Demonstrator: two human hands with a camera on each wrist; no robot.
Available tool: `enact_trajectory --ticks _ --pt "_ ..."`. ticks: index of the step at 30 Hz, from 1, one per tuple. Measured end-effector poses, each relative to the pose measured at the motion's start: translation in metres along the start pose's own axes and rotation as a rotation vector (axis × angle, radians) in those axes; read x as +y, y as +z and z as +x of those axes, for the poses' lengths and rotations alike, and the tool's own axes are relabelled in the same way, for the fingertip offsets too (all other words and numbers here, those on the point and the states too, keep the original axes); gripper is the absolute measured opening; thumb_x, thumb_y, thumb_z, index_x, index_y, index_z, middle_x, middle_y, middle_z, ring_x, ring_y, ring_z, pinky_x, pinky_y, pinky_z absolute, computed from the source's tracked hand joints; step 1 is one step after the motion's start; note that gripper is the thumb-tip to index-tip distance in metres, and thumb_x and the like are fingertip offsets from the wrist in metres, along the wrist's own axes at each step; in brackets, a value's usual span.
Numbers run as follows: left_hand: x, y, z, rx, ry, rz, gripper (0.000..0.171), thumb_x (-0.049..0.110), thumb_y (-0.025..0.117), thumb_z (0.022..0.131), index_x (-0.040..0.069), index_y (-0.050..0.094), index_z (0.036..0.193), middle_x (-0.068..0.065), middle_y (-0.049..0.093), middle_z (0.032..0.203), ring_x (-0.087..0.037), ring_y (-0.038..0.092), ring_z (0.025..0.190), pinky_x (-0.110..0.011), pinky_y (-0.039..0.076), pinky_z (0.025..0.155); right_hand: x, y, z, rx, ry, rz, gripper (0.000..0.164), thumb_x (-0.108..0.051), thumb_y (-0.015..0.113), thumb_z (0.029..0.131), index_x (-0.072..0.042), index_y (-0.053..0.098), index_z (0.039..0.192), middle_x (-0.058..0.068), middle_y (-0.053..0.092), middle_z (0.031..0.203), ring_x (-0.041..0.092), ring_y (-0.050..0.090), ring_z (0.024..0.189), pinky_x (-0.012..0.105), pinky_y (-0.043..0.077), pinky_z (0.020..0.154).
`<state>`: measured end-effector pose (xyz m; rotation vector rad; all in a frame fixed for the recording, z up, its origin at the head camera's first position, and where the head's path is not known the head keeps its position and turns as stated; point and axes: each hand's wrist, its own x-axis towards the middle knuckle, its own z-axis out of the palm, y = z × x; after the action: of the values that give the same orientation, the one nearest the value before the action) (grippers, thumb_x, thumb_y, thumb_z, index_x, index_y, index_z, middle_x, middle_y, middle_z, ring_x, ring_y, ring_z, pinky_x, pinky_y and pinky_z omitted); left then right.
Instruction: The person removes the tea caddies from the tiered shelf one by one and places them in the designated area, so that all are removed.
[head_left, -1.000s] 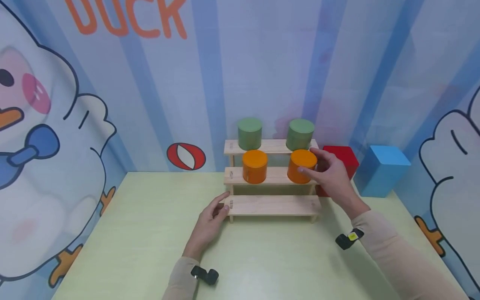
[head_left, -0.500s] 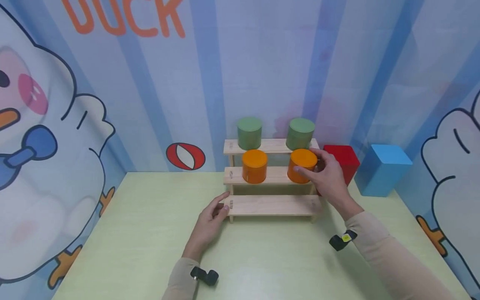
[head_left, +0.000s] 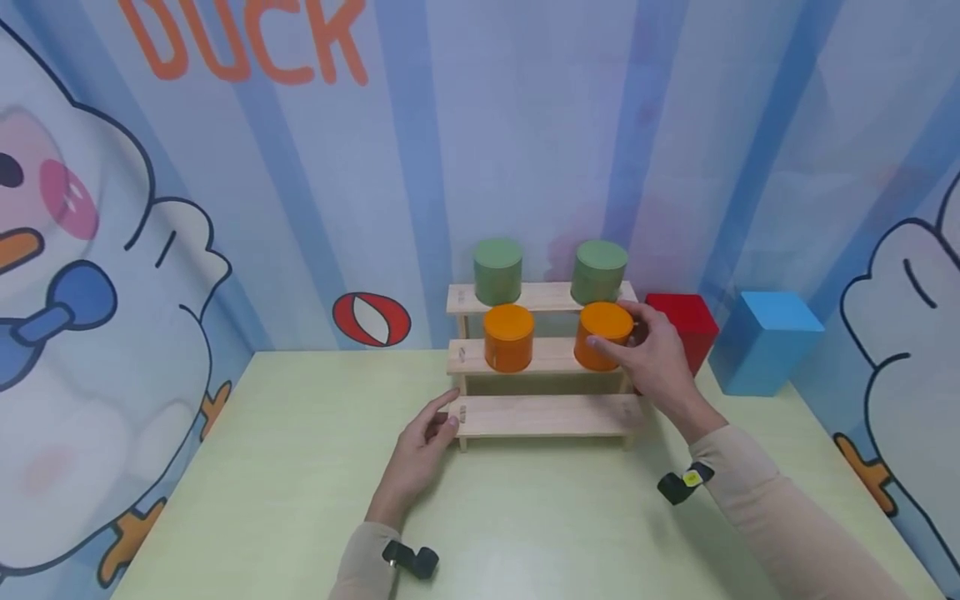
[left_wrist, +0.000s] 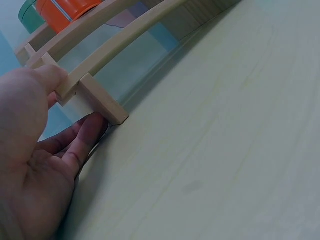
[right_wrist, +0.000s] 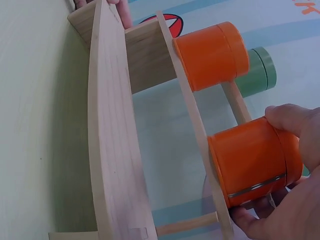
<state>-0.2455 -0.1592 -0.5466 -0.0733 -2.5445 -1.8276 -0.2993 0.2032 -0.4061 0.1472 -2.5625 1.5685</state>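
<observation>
A three-step wooden display stand (head_left: 547,414) stands on the table. Two orange tins sit upright on its middle step, the left tin (head_left: 509,340) apart from both hands. My right hand (head_left: 660,358) holds the right orange tin (right_wrist: 255,162), thumb on one side and fingers round the other. Two green tins, left (head_left: 498,272) and right (head_left: 599,272), stand on the top step behind them. My left hand (head_left: 416,450) holds the left end of the bottom step, its thumb (left_wrist: 50,76) at the board's end and other fingertips by the leg.
Behind my right hand is a red block (head_left: 686,325), partly hidden. A tall light-blue block (head_left: 765,346) stands to its right, near the back wall. The printed backdrop (head_left: 525,125) rises right behind the pale table (head_left: 330,450).
My right wrist has shifted slightly left, and its thumb reaches farther across the right orange tin. That tin stays on the middle step. My left hand holds its place.
</observation>
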Motion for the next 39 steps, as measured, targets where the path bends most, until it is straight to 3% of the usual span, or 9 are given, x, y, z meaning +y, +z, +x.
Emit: enact_trajectory --ticks 9,17,24,32,39 --pt "-0.001 0.004 -0.002 -0.005 -0.007 0.018 0.046 0.036 0.063 0.116 0.049 0.057 0.159 -0.003 0.068 0.132 -0.021 0.063 0.117 -0.042 0.053 0.104 -0.008 -0.008 -0.005 -0.008 0.034 -0.023 0.084 -0.031 0.090 0.098 -0.008 0.046 0.166 0.017 0.057 0.155 0.039 0.060 0.133 0.055 0.054 0.115" --pt "-0.001 0.004 -0.001 0.005 -0.018 0.034 0.045 0.037 0.064 0.116 0.053 0.057 0.157 -0.001 0.068 0.134 -0.022 0.063 0.121 -0.044 0.053 0.106 -0.024 -0.032 -0.011 0.020 -0.011 -0.003 0.085 -0.035 0.089 0.098 -0.008 0.045 0.165 0.016 0.054 0.158 0.039 0.060 0.139 0.046 0.055 0.114" --pt "0.000 0.004 0.000 0.004 -0.013 0.040 0.046 0.037 0.064 0.115 0.051 0.057 0.159 -0.002 0.068 0.135 -0.021 0.063 0.121 -0.044 0.053 0.106 -0.029 -0.070 -0.016 0.083 -0.037 -0.019 0.085 -0.037 0.085 0.102 -0.009 0.041 0.169 0.017 0.051 0.161 0.039 0.056 0.140 0.013 0.055 0.094" --pt "0.001 0.002 0.001 0.009 -0.001 0.050 0.047 0.035 0.064 0.115 0.049 0.057 0.159 -0.004 0.069 0.135 -0.022 0.063 0.122 -0.047 0.052 0.109 -0.027 -0.123 -0.021 0.243 0.000 -0.133 0.085 -0.049 0.078 0.104 -0.013 0.040 0.171 0.014 0.045 0.161 0.032 0.045 0.140 0.010 0.047 0.088" --pt "0.000 0.003 0.000 0.016 -0.011 0.049 0.046 0.036 0.064 0.115 0.050 0.058 0.159 -0.002 0.069 0.137 -0.022 0.062 0.126 -0.048 0.051 0.113 -0.010 -0.167 -0.029 0.326 0.047 -0.180 0.086 -0.051 0.076 0.104 -0.013 0.039 0.172 0.010 0.045 0.156 0.022 0.046 0.129 0.008 0.046 0.084"
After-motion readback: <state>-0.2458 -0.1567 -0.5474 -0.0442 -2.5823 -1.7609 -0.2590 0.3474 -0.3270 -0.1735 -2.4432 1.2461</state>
